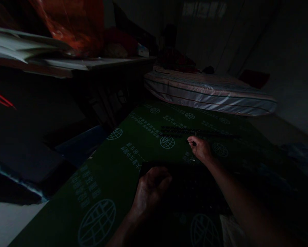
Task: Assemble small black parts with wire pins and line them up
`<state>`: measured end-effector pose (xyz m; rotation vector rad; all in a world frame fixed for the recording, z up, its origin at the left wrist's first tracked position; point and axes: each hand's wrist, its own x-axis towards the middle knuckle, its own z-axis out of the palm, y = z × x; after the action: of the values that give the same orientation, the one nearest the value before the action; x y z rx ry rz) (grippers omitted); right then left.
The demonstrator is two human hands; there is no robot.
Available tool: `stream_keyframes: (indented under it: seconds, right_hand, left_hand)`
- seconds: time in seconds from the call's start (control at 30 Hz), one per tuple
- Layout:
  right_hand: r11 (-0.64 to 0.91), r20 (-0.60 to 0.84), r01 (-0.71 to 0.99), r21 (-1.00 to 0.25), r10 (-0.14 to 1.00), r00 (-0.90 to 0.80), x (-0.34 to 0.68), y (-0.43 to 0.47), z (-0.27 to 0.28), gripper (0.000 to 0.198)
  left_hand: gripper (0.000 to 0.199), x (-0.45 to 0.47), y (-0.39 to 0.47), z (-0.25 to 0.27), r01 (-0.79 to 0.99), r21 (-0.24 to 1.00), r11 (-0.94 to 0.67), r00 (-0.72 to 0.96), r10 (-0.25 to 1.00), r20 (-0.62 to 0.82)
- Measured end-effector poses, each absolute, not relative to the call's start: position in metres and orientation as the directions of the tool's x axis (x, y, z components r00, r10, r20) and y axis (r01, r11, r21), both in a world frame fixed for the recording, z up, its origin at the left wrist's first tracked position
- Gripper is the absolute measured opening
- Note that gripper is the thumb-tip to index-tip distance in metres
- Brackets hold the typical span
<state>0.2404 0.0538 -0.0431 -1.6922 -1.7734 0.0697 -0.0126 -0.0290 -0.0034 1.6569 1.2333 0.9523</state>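
In the dim head view, my left hand (154, 187) lies with curled fingers at the left end of a flat black piece (195, 188) with small glints on it. Whether those fingers grip its edge or something small I cannot make out. Further forward, my right hand (200, 148) is closed in a pinch, thumb and fingertips together. What it pinches is too small and dark to name. Just beyond its fingertips, long thin black strips (174, 131) with shiny specks lie side by side. Everything rests on a green surface (128, 164) printed with pale globes and lettering.
A mattress (210, 90) with a striped cover borders the far end of the green surface. At the upper left, a raised table (112, 62) carries papers (22, 44) and an orange plastic bag (73, 27). Pale crumpled material (232, 228) shows beneath my right forearm.
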Motion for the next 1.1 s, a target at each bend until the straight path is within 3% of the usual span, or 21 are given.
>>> stream_keyframes:
  seconds: [0.37, 0.83, 1.1]
  right_hand:
    - [0.127, 0.38, 0.878, -0.462, 0.922, 0.067, 0.239, 0.057, -0.046, 0.034]
    - [0.183, 0.41, 0.8, -0.572, 0.908, 0.085, 0.239, 0.07, -0.054, 0.03]
    - [0.175, 0.38, 0.805, -0.567, 0.922, 0.067, 0.238, 0.073, -0.054, 0.034]
  left_hand:
    - [0.013, -0.013, -0.031, -0.003, 0.341, 0.922, -0.182, 0.234, 0.967, 0.104]
    - [0.016, -0.013, -0.032, -0.003, 0.344, 0.926, -0.158, 0.247, 0.966, 0.074]
    - [0.013, -0.013, -0.03, -0.005, 0.384, 0.892, -0.236, 0.293, 0.948, 0.125]
